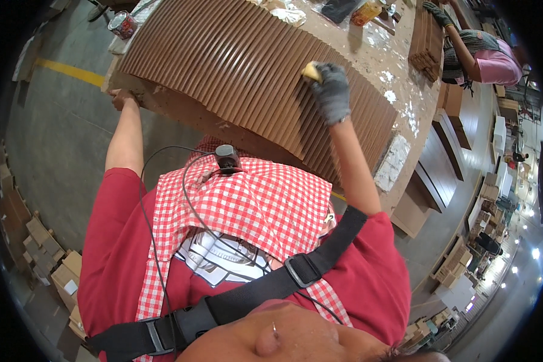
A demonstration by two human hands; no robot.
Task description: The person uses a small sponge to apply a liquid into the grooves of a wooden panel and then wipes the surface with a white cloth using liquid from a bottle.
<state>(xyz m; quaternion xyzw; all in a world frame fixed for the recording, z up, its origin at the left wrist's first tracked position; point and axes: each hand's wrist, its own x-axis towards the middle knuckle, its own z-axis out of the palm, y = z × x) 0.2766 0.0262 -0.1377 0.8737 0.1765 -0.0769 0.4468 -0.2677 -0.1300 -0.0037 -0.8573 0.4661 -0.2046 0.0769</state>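
A wide brown ribbed panel (241, 72), made of many parallel slats, lies across the worktable (223, 123). My right hand (332, 93), in a grey glove, rests on the right part of the slats. Its fingers are closed on a small yellow sponge-like pad (311, 72), which is against the ribs. At the table's left corner, my bare left hand (124, 98) has its fingers curled round the edge, beside the near left end of the panel.
A paint can (122, 25) stands at the back left corner. White rags (288, 13) and a jar with amber contents (367, 12) sit at the back. A white-smeared block (393, 163) lies right of the panel. Across the table, a co-worker's gloved hand (438, 13) touches brown slats (427, 42).
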